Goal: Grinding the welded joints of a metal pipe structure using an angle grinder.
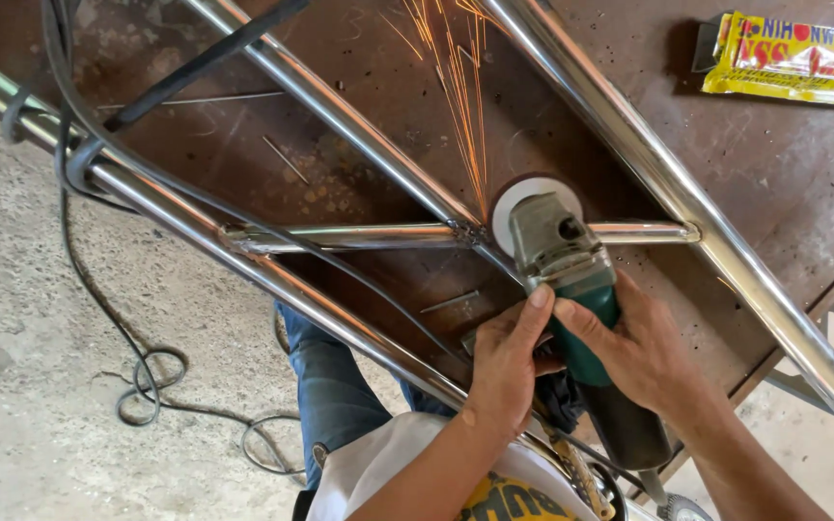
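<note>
A rust-brown steel worktable (764,183) carries a frame of polished steel tubes (629,145) running from its near edge toward the far edge. At the crossbar joint (465,233) near the table's middle, a green angle grinder (571,289) throws sparks (456,87). The left hand (509,362) and right hand (644,352) both clasp its body. A yellow packet (793,60), seemingly welding rods, lies at the far right corner.

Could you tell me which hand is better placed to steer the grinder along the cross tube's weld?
Probably the right hand: it wraps the green grinder body behind the disc, in line with the tool. The left hand only braces from the side, fingertips on the housing.
</note>
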